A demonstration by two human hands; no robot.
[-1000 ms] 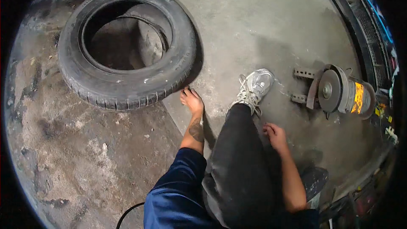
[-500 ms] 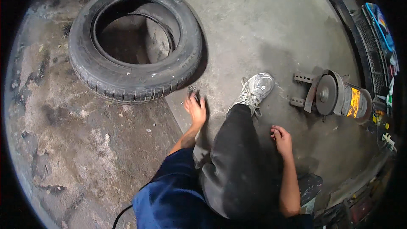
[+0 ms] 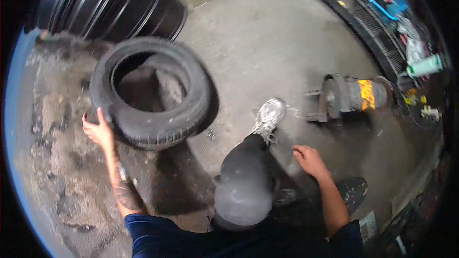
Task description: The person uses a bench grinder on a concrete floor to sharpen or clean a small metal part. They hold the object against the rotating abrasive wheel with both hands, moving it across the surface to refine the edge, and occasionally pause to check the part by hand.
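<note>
A black tire (image 3: 160, 126) lies on its side on the floor, straddling rough, stained concrete and smoother grey concrete. My left hand (image 3: 99, 131) is at the tire's lower left, fingers spread and tips beside the tread; whether they touch it is unclear. My right hand (image 3: 306, 160) hangs beside my bent leg, its fingers loosely curled together with nothing visible in them. My grey sneaker (image 3: 270, 112) stands to the right of the tire.
Black wheel rims (image 3: 119, 5) are piled at the upper left. A grinding machine (image 3: 356, 96) with a yellow label rests at the right. Behind it are a long black frame (image 3: 356, 33), a blue tray (image 3: 394, 1), a green can (image 3: 425, 66) and clutter.
My left hand has moved left along the tire's front to its lower left, fingers spreading. The view has shifted, showing more of the rims and the clutter at upper right.
</note>
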